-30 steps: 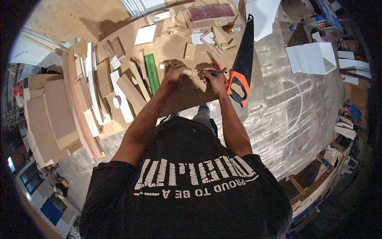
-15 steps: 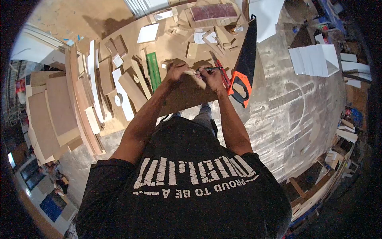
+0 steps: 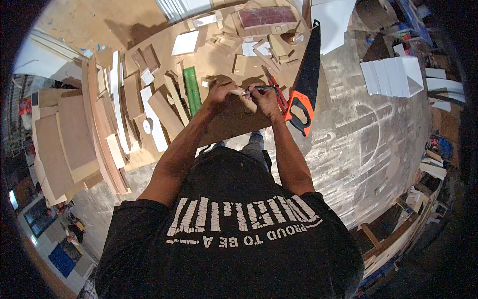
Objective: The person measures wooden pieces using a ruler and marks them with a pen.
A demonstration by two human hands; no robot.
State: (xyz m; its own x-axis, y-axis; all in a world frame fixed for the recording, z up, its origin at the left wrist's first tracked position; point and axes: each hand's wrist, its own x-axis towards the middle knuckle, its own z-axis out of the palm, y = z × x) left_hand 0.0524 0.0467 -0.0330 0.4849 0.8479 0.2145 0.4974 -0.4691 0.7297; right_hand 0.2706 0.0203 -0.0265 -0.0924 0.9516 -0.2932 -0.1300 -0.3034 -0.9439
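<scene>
Green strip (image 3: 191, 90) on table (image 3: 224, 123) | left hand (image 3: 218, 94) pinching wood piece (image 3: 236, 92), best braced firmly | wood between hands, above table | right hand (image 3: 267, 101) pinching pen (image 3: 264, 87); light, steady pressure suits | saw (image 3: 308, 65) beside

Both forearms reach forward, hands (image 3: 243, 94) close together, fingers curled.

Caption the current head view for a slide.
Left hand holds a small wood piece; right hand holds a pen-like tool beside it, near a handsaw.
</scene>
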